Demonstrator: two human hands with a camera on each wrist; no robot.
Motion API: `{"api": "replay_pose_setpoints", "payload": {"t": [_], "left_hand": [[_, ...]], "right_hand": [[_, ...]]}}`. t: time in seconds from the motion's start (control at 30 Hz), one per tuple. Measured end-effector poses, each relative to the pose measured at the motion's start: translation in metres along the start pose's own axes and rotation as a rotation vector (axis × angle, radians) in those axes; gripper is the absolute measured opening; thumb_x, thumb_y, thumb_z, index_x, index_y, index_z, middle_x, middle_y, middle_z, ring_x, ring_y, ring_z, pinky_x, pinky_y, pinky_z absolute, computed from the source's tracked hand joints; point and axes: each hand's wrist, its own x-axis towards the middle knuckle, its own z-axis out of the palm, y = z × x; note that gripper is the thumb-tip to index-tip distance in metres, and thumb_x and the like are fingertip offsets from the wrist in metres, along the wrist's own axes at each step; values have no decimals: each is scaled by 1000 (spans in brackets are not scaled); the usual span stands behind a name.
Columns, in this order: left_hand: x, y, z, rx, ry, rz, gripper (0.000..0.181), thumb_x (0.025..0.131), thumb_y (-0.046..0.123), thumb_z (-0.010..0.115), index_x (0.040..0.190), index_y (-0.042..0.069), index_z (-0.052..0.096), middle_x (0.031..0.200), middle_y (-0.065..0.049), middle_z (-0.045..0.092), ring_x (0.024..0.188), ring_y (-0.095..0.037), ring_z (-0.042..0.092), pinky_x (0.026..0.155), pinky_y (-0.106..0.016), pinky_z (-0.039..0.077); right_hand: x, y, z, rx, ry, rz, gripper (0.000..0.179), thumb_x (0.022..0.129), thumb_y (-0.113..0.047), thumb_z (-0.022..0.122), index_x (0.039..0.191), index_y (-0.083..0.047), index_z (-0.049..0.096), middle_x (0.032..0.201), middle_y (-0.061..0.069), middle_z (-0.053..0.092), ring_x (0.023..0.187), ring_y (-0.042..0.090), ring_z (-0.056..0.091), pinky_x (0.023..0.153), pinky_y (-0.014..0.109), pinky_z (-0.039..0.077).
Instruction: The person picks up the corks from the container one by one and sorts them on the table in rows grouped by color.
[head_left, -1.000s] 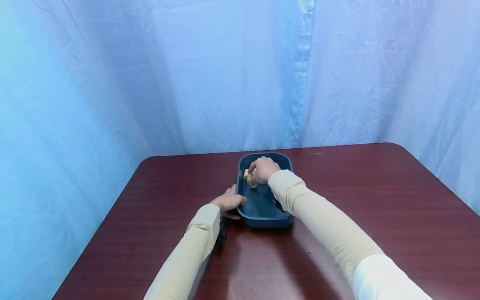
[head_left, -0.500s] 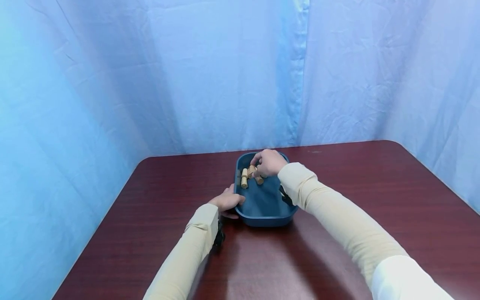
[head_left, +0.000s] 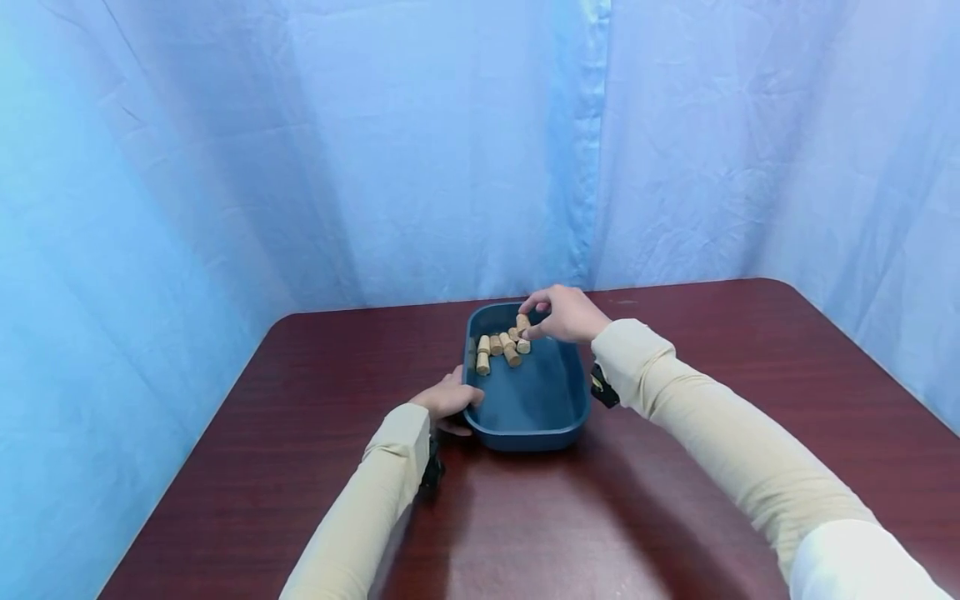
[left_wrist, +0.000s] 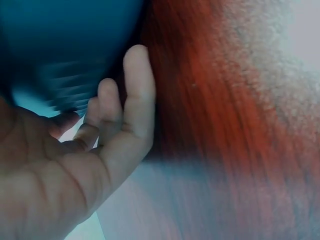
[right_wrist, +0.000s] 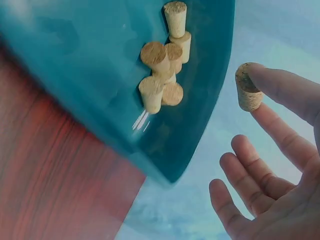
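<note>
In the head view my right hand (head_left: 570, 315) pinches a tapered cork (head_left: 522, 323) between thumb and forefinger above the far part of a dark blue tray (head_left: 525, 442). The right wrist view shows this held cork (right_wrist: 248, 87) apart from the others, the remaining fingers spread. Several loose corks (head_left: 512, 356) lie clustered in the tray's far left part. My left hand (head_left: 446, 398) holds the tray's left side, thumb over the rim and fingers outside. In the left wrist view, the fingers (left_wrist: 137, 80) lie beside the tray's outer wall (left_wrist: 70, 30).
The tray stands on a dark red wood-grain table (head_left: 337, 375). Pale blue curtains (head_left: 450, 150) hang behind and beside it. A black wrist device (head_left: 603, 387) sits under my right cuff.
My right hand has drawn out of the cork cluster, up and to the right, with one cork pinched. More corks now show. My left hand stays at the tray's side.
</note>
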Motion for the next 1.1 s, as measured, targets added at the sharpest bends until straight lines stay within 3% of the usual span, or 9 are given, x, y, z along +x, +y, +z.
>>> {"api": "replay_pose_setpoints", "payload": {"t": [0.33, 0.5, 0.73, 0.93, 1.1], "left_hand": [[0, 0, -7, -105, -66, -8, 84, 84, 6, 54, 160, 11, 18, 152, -26, 36, 120, -38, 55, 78, -49, 59], [2, -2, -9, -141, -60, 20, 84, 87, 9, 55, 163, 13, 18, 150, -28, 40, 123, -42, 56, 80, -52, 59], [5, -8, -5, -129, -12, 80, 86, 84, 8, 55, 162, 12, 19, 150, -28, 41, 120, -39, 59, 83, -51, 58], [5, -8, -4, -104, -27, 62, 88, 86, 9, 54, 163, 14, 13, 155, -26, 34, 124, -36, 53, 90, -50, 55], [6, -7, -5, -106, -34, 41, 89, 85, 8, 53, 164, 17, 13, 153, -25, 37, 120, -33, 55, 92, -49, 55]], "right_hand": [[-10, 25, -19, 24, 78, -9, 42, 93, -19, 73, 131, -2, 65, 133, 24, 58, 126, 39, 53, 100, 54, 46], [-18, 40, -25, 54, 106, -7, 40, 93, -18, 73, 129, -1, 65, 129, 21, 62, 121, 38, 56, 98, 53, 48], [-27, 65, -26, 89, 138, -7, 37, 93, -17, 73, 125, 0, 66, 117, 18, 67, 110, 34, 63, 93, 50, 51], [-32, 87, -26, 78, 161, 6, 35, 93, -17, 73, 122, 0, 67, 114, 17, 69, 107, 34, 64, 92, 51, 50], [-33, 103, -24, 75, 162, 21, 35, 92, -17, 74, 122, 1, 67, 114, 18, 69, 108, 35, 63, 93, 51, 49]]}}
